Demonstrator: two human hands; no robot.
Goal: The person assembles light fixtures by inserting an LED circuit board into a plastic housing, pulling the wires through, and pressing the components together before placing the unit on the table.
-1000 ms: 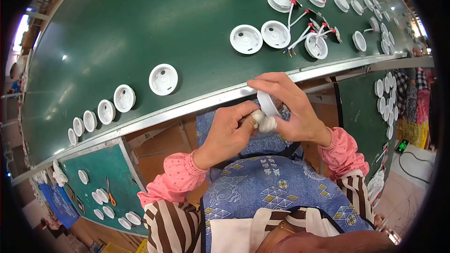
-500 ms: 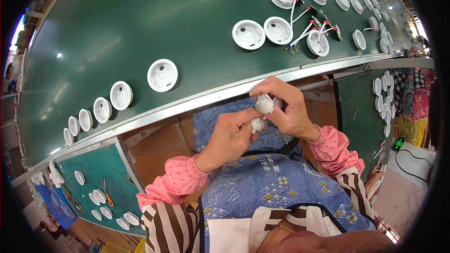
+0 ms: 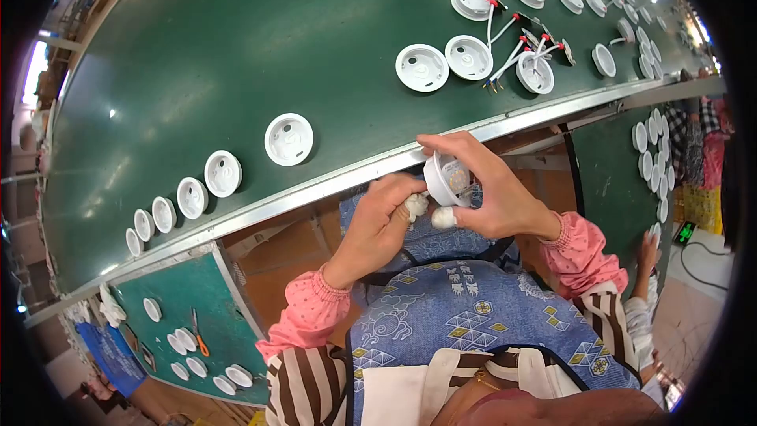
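Two hands meet just below the metal edge of the belt, over the person's lap. The right hand [image 3: 489,189] is closed around a small round white plastic housing [image 3: 446,177], fingers wrapped over its top and thumb beneath. The cup is tilted on its side, its open mouth turned back toward the wearer and slightly down to the left, so its short axis runs roughly from the palm outward toward the left hand. The left hand [image 3: 384,217] has its taped fingertips pinched together right at the lower rim of the housing; whether they nip a small part there I cannot tell.

Half a second ago the housing was held edge-on and looked like a small lump between the fingers; now it has turned so that its hollow interior shows, and the right hand has dropped a little lower.

Beyond the grip stretches a wide dark green conveyor belt [image 3: 236,47] with an aluminium rim. Up and to the left of the grip lies a single white round housing [image 3: 289,140], with a row of smaller-looking ones [image 3: 193,196] trailing further left. Up and to the right sit more housings with red-and-white wires [image 3: 505,51]. Below left, a green side table carries orange-handled scissors [image 3: 198,334]. Another person's hand [image 3: 648,251] shows at the right.
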